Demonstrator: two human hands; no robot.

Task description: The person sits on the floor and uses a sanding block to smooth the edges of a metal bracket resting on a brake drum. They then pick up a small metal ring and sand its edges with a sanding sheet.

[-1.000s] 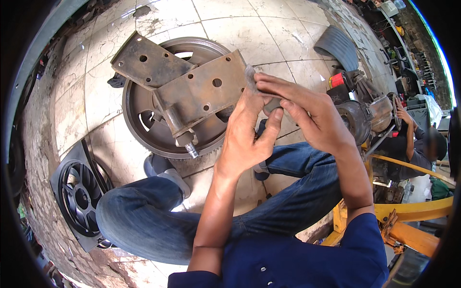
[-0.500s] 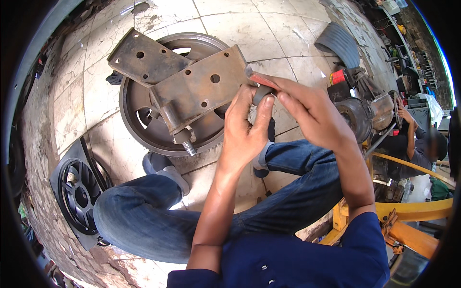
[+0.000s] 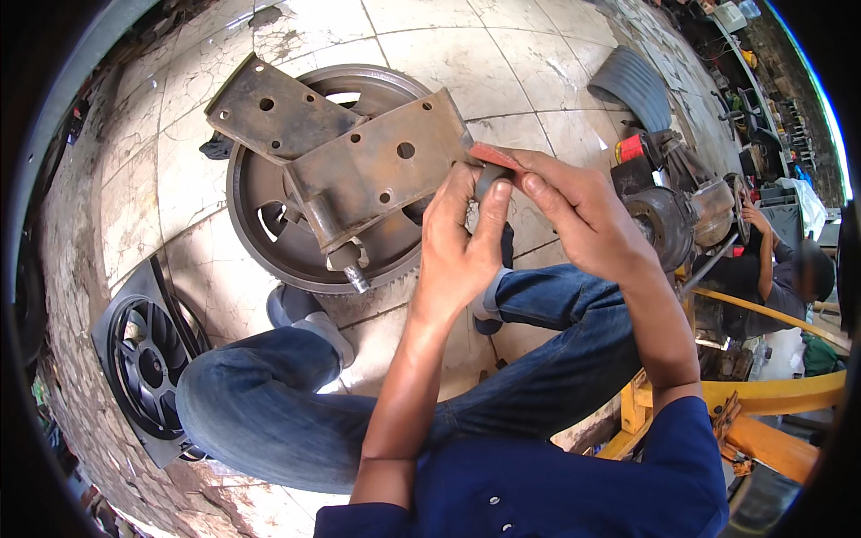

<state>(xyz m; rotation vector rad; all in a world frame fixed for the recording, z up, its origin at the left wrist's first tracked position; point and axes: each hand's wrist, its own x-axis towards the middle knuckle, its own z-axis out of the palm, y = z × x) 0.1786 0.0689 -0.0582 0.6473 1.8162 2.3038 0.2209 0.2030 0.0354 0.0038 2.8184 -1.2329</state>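
Between the thumb and fingers of my left hand (image 3: 464,229) sits a short dark metal ring (image 3: 490,179), like a bushing. My right hand (image 3: 592,211) pinches a red strip (image 3: 491,154) that looks like sandpaper, laid against the top of that ring. Part of the strip is hidden under my right fingers. Just beyond my hands, a rusty bent steel bracket (image 3: 359,166) with round holes and a tube along one edge rests on a large toothed wheel (image 3: 260,247). A second rusty plate (image 3: 285,106) lies partly under the bracket. From the tube's lower end sticks a shiny metal pin (image 3: 358,278).
A black cooling fan (image 3: 148,363) leans at the left. On the right stand a greasy axle housing (image 3: 668,220), a curved grey rubber sheet (image 3: 632,85) and a yellow frame (image 3: 753,394). A co-worker (image 3: 780,269) is beyond, one hand on a disc.
The red strip has tilted and moved slightly down over the ring, with my right fingers shifting along. My left hand holds the ring in nearly the same place.
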